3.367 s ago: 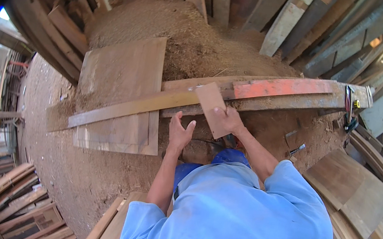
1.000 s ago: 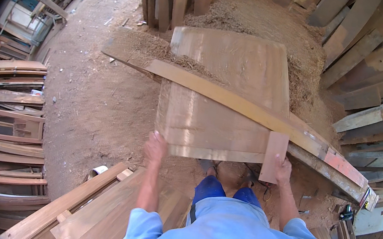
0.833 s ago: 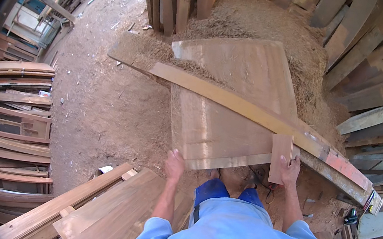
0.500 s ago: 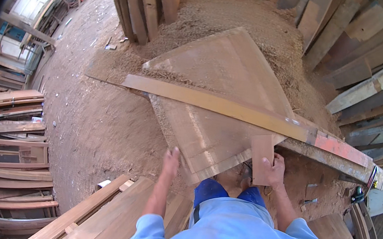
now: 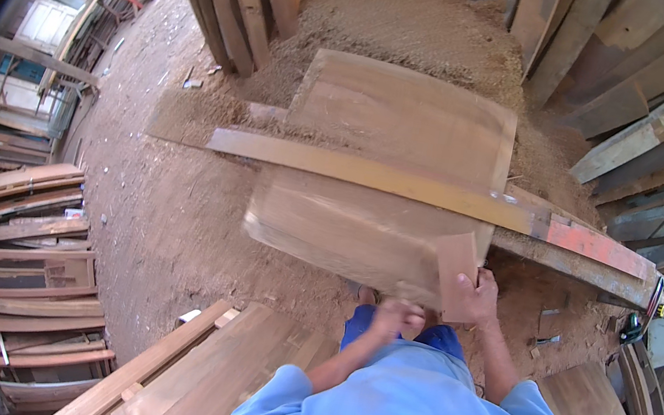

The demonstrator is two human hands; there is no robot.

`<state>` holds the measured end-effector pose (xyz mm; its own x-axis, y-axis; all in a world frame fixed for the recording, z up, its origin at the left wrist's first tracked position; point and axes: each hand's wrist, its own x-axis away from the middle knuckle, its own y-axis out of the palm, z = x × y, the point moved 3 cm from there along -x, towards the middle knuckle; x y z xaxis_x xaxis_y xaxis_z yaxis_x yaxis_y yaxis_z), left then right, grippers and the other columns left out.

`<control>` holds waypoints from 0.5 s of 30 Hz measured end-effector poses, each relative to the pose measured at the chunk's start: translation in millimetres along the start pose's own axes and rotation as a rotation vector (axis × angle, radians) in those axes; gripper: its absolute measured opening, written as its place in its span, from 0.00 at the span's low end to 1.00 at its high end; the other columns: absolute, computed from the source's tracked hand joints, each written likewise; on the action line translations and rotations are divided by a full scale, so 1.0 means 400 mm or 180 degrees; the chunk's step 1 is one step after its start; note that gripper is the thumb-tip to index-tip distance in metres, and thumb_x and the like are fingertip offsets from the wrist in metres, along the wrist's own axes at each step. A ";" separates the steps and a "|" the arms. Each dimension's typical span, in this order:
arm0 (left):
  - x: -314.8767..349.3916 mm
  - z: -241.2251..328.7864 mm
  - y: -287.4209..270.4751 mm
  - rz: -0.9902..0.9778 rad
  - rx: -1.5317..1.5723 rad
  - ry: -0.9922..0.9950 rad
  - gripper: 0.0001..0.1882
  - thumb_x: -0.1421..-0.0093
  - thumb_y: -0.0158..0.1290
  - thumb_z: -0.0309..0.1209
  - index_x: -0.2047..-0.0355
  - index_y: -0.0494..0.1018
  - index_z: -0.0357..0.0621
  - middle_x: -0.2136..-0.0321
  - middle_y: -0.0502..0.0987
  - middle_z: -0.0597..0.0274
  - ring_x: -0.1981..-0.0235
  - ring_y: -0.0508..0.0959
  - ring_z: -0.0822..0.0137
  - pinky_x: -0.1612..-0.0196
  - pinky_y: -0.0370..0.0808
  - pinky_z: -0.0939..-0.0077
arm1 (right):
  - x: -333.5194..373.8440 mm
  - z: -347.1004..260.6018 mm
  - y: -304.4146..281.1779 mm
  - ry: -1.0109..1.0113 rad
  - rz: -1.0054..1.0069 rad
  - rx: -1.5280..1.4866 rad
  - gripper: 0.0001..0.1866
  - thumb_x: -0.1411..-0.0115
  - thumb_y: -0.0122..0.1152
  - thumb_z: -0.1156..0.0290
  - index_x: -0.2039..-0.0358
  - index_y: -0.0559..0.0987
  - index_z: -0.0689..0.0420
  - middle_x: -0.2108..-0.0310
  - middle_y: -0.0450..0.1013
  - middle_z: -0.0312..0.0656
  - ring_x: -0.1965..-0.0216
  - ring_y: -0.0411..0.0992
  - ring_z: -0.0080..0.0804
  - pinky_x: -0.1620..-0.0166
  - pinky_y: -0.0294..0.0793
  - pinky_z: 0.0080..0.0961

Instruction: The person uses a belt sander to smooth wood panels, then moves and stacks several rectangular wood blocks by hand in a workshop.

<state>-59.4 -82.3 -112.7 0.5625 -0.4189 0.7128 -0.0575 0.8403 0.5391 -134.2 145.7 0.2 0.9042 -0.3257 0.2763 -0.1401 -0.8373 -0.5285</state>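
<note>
The right hand [image 5: 475,298] is clamped on a small wooden board [image 5: 456,263] at the near right part of the large panel [image 5: 407,109]. The left hand [image 5: 398,317], apart from it, blurs beside the panel's near edge; whether it grips or touches cannot be told. The panel lies crosswise beneath a long wooden strip [image 5: 371,173], near the blue-clad legs [image 5: 442,341], with floor [image 5: 164,212] stretching leftward

Left hand [image 5: 397,316] is kind of a smear, so I can't tell if it's touching the panel [image 5: 400,123], whose near edge is blurry too. The yellowish rail [image 5: 371,176] hides a band of that panel, and the bottom edge chops off the blue shirt [image 5: 405,407].
</note>
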 end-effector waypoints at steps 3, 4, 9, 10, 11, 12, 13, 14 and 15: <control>0.007 -0.053 0.145 -0.1606 -0.1259 -0.0776 0.12 0.34 0.55 0.35 0.56 0.74 0.41 0.64 0.80 0.59 0.67 0.80 0.67 0.63 0.81 0.71 | -0.020 0.085 -0.001 0.0125 -0.0264 -0.0237 0.21 0.37 0.59 0.62 0.53 0.76 0.69 0.60 0.77 0.54 0.59 0.77 0.37 0.56 0.76 0.31; 0.023 -0.036 0.133 -0.2300 -0.1691 0.0014 0.13 0.35 0.56 0.35 0.53 0.73 0.42 0.65 0.80 0.61 0.67 0.80 0.68 0.61 0.80 0.71 | -0.011 0.082 -0.006 0.0243 -0.0293 -0.0098 0.21 0.37 0.59 0.62 0.53 0.77 0.68 0.60 0.77 0.53 0.59 0.78 0.37 0.56 0.76 0.31; 0.150 0.527 -0.060 0.2049 -0.2790 0.1691 0.16 0.36 0.52 0.39 0.60 0.74 0.37 0.68 0.79 0.47 0.64 0.80 0.56 0.59 0.75 0.62 | -0.008 0.065 -0.087 0.0134 0.0138 0.0368 0.19 0.36 0.59 0.59 0.55 0.80 0.64 0.62 0.79 0.51 0.62 0.78 0.38 0.58 0.75 0.30; 0.165 0.614 -0.158 0.2609 -0.2731 0.1687 0.19 0.37 0.53 0.41 0.58 0.73 0.36 0.66 0.79 0.44 0.62 0.80 0.52 0.57 0.74 0.56 | -0.006 0.073 -0.079 0.0128 0.0261 0.0383 0.20 0.36 0.59 0.59 0.56 0.80 0.66 0.64 0.79 0.46 0.64 0.77 0.30 0.58 0.74 0.27; 0.162 0.659 -0.304 0.3189 -0.3440 0.2419 0.20 0.36 0.52 0.41 0.56 0.71 0.33 0.63 0.78 0.43 0.58 0.78 0.52 0.53 0.73 0.57 | -0.016 0.088 -0.059 0.0213 0.0194 0.0254 0.21 0.35 0.59 0.59 0.56 0.80 0.67 0.65 0.79 0.45 0.64 0.75 0.28 0.58 0.74 0.26; 0.161 0.713 -0.363 0.3416 -0.3890 0.2129 0.23 0.35 0.52 0.43 0.54 0.69 0.31 0.58 0.78 0.43 0.53 0.76 0.51 0.49 0.71 0.62 | -0.021 0.123 -0.053 0.0349 0.0195 0.0152 0.21 0.35 0.59 0.58 0.57 0.80 0.67 0.66 0.78 0.43 0.64 0.74 0.26 0.59 0.73 0.26; 0.145 0.746 -0.418 0.3077 -0.3450 0.1645 0.23 0.34 0.51 0.43 0.52 0.70 0.33 0.55 0.77 0.46 0.50 0.75 0.54 0.47 0.70 0.64 | -0.018 0.147 -0.042 0.0490 0.0182 0.0048 0.22 0.35 0.59 0.58 0.57 0.80 0.68 0.67 0.78 0.42 0.65 0.73 0.24 0.59 0.73 0.26; 0.118 0.754 -0.458 0.2709 -0.2989 0.1169 0.23 0.33 0.50 0.44 0.50 0.70 0.34 0.52 0.77 0.49 0.48 0.74 0.58 0.45 0.68 0.66 | -0.014 0.156 -0.036 0.0502 0.0130 0.0035 0.22 0.34 0.59 0.58 0.57 0.80 0.69 0.67 0.77 0.40 0.65 0.71 0.23 0.59 0.73 0.25; 0.089 0.746 -0.493 0.2223 -0.2423 0.1241 0.23 0.32 0.49 0.44 0.49 0.70 0.35 0.51 0.77 0.51 0.48 0.74 0.60 0.44 0.68 0.67 | -0.021 0.157 -0.025 0.0495 0.0071 0.0012 0.23 0.34 0.58 0.58 0.57 0.80 0.70 0.67 0.77 0.39 0.65 0.70 0.21 0.60 0.72 0.25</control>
<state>-274.1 -365.7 -60.0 0.8333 0.2551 0.4904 -0.0162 0.8980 -0.4396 -115.2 184.4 -47.3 0.8275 -0.4085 0.3853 -0.1577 -0.8276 -0.5387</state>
